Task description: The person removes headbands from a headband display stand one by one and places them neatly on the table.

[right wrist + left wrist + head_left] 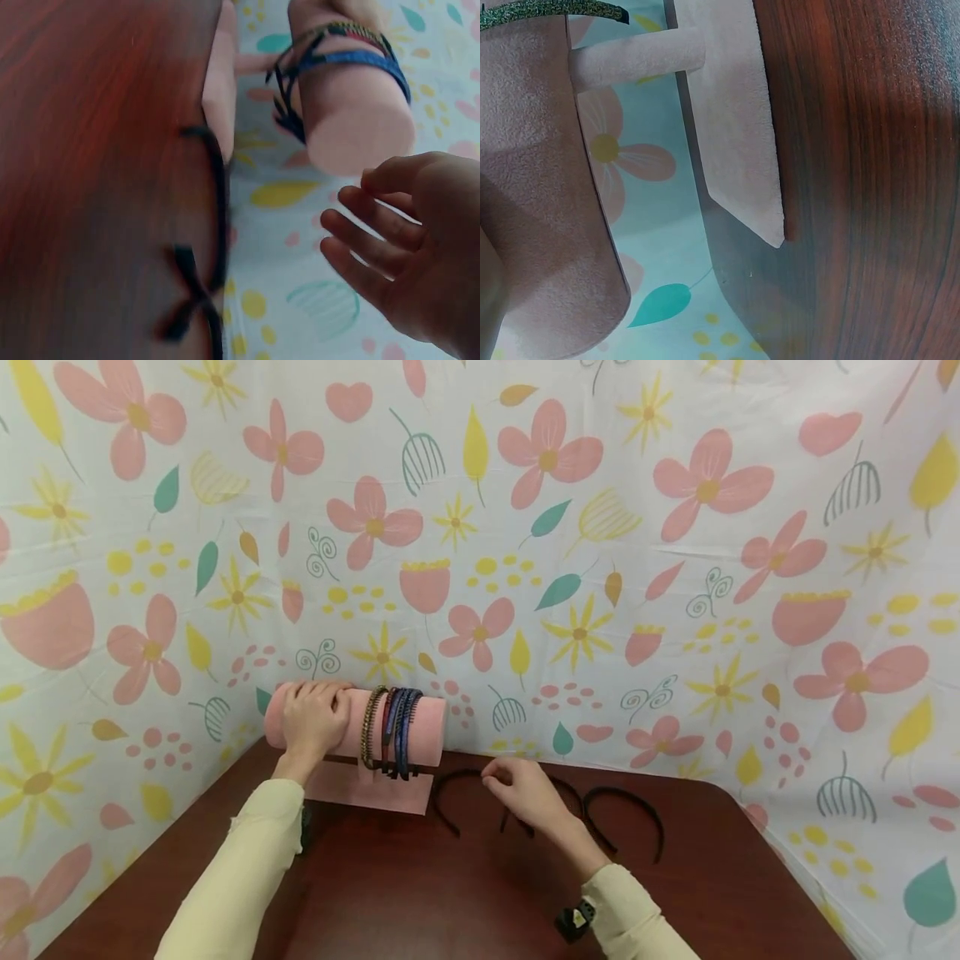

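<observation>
A pink plush headband stand [429,731], a padded roll on a flat base [735,135], stands at the left back of the table. Several headbands [402,735], blue, red and gold-dark, circle the right part of its roll. My left hand [313,720] grips the roll's left part from above, its fingertips hidden behind the top. Just right of the roll's end, my right hand [531,789] hovers with loosely bent fingers and holds nothing. In the right wrist view, a gap shows between those fingers [367,225] and the roll.
On the dark wood table [405,885], black headbands lie along the back edge: one [442,806] beside the base, one [660,818] farther right, others partly behind my right hand. A flower-patterned cloth [480,527] hangs behind the table and at its sides.
</observation>
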Demonstrator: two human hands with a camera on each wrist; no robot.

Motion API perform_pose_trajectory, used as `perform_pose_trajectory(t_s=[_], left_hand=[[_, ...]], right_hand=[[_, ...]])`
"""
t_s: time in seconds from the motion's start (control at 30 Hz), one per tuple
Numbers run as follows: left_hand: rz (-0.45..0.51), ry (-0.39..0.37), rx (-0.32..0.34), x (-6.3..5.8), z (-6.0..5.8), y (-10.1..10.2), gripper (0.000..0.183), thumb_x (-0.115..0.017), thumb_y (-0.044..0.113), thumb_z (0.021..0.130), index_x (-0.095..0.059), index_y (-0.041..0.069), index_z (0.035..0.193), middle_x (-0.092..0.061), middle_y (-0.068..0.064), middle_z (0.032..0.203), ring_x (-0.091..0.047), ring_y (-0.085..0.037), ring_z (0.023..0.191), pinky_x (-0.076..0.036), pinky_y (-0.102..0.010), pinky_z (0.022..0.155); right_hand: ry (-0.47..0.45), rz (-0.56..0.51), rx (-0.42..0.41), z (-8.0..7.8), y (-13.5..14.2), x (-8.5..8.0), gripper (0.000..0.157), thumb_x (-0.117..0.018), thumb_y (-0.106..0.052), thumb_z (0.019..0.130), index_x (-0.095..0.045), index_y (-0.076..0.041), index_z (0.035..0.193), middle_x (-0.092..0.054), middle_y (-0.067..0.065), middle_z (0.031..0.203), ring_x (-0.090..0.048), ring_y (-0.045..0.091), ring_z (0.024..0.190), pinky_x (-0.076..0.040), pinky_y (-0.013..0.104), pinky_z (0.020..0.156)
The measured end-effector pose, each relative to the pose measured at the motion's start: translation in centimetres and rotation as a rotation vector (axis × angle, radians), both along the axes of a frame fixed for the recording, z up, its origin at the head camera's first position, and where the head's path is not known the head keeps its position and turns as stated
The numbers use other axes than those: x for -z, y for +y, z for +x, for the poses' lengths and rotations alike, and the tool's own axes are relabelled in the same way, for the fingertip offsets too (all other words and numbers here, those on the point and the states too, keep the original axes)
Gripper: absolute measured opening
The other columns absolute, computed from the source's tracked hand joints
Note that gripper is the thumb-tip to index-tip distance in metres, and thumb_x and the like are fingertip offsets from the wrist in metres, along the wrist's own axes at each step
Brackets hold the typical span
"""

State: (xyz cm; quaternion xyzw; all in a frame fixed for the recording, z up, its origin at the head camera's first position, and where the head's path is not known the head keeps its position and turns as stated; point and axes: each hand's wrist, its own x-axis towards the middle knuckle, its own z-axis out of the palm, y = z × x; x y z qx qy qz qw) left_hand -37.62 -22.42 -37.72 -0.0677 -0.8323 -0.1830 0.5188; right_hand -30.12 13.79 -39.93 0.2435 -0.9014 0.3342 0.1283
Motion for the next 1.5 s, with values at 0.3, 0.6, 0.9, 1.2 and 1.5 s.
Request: perform_pose_trajectory(t_s=[0.3,0.6,0.9,1.2,1.5], left_hand=[[0.0,0.033,0.013,-0.4,-0.4,1.2,0.033,-0.048,0.023,0.094,-0.079,0.013,0.097,-0.077,-0.008,0.101,-0.067,-0.032,0.101,-0.041,-0.05,0.106],[0.007,0.039,0.023,-1.0,-0.9,1.5,0.032,-0.048,0.022,0.093,-0.079,0.012,0.095,-0.077,-0.008,0.099,-0.067,-0.033,0.099,-0.041,-0.05,0.104],[0.004,0.035,0.022,-1.4,-0.9,1.9,0.033,-0.047,0.023,0.093,-0.079,0.013,0.097,-0.077,-0.008,0.101,-0.067,-0.033,0.1,-0.041,-0.049,0.105],[0.016,0.033,0.025,-0.2,-0.1,1.6,0.036,-0.045,0.023,0.094,-0.078,0.011,0.097,-0.077,-0.009,0.1,-0.067,-0.034,0.099,-0.041,-0.051,0.104],[0.022,-0.023,0.007,-0.1,0.6,0.3,0.036,-0.045,0.024,0.094,-0.078,0.011,0.098,-0.076,-0.01,0.104,-0.066,-0.034,0.103,-0.039,-0.05,0.106]], right_hand=[[0.056,-0.06,-0.044,0.0,-2.8,-0.8,0.009,-0.063,-0.023,0.097,-0.072,-0.022,0.101,-0.072,-0.008,0.088,-0.061,0.006,0.069,-0.05,0.023,0.062],[0.083,-0.086,-0.084,-0.8,-5.2,-1.0,0.013,-0.063,-0.022,0.097,-0.074,-0.016,0.103,-0.071,-0.008,0.087,-0.06,0.005,0.068,-0.049,0.022,0.061],[0.091,-0.112,-0.085,-0.5,-6.3,-0.5,0.014,-0.062,-0.023,0.098,-0.073,-0.017,0.104,-0.073,-0.006,0.099,-0.066,0.005,0.081,-0.053,0.022,0.069],[0.137,-0.169,-0.07,-0.2,-8.2,0.6,0.013,-0.063,-0.019,0.097,-0.073,-0.015,0.103,-0.073,-0.004,0.099,-0.068,0.007,0.086,-0.056,0.023,0.076],[0.188,-0.195,-0.046,0.1,-10.9,1.9,0.011,-0.064,-0.02,0.096,-0.073,-0.018,0.1,-0.072,-0.006,0.096,-0.067,0.003,0.081,-0.057,0.023,0.073]])
